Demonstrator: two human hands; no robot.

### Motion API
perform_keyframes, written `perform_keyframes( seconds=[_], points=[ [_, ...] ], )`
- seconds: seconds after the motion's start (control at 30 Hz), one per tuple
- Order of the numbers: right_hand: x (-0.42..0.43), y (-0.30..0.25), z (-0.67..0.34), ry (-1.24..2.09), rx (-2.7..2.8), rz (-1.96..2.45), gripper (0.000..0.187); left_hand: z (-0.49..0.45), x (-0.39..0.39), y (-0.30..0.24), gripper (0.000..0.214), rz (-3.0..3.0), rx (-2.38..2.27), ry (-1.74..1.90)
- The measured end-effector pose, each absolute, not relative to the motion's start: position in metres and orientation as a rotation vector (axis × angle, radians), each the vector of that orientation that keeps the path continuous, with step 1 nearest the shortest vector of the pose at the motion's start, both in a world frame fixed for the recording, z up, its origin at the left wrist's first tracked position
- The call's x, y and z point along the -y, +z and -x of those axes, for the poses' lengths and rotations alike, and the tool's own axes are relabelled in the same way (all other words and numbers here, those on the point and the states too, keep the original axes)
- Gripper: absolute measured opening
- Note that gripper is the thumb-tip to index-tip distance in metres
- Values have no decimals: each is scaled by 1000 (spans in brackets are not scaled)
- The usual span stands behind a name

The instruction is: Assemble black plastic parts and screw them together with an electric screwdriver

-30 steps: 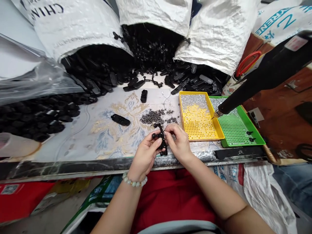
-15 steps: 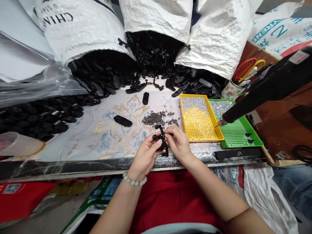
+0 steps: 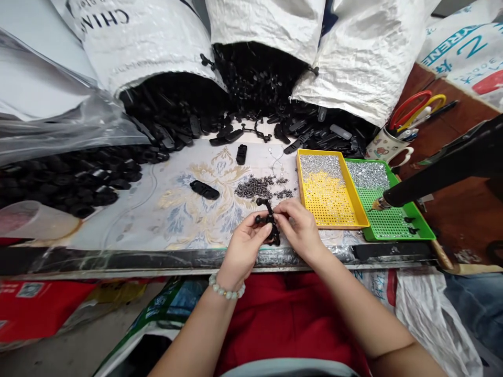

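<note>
Head view: left hand [image 3: 245,246], bead bracelet [image 3: 226,289] on its wrist, and right hand [image 3: 301,230] both closed, fingers [image 3: 281,208] gripping a black moulded plastic piece [image 3: 270,222] from either side, just above the patterned sheet [image 3: 188,225]. Just beyond the fingers: loose small metal studs [image 3: 255,187]. Right of the right fingers: yellow perforated tray [image 3: 302,183], then green perforated tray [image 3: 422,228], both bearing silver studs. Well beyond the fingers: black plastic parts [image 3: 78,183] heaped from woven sacks [image 3: 267,26].

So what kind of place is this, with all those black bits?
Probably a small workshop where things are made by hand: white woven sacks spill black plastic parts, and a yellow tray and a green tray hold tiny silver pieces.
</note>
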State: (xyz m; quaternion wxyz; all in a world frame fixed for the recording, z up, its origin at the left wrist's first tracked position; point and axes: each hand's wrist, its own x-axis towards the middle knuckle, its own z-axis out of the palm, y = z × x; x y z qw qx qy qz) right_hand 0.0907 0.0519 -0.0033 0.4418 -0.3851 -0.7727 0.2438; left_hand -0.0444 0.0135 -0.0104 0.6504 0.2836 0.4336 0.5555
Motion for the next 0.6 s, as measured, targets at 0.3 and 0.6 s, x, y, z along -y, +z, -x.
perform_keyframes(
  seconds=[0.3,0.6],
  points=[
    [-62,27,-99,1178,1868,1175,7,43,-13,-14,24,-789,-999,1241],
    [-38,39,-101,1099,1609,1003,14,73,-10,-3,29,-451,-897,1348]
  ],
)
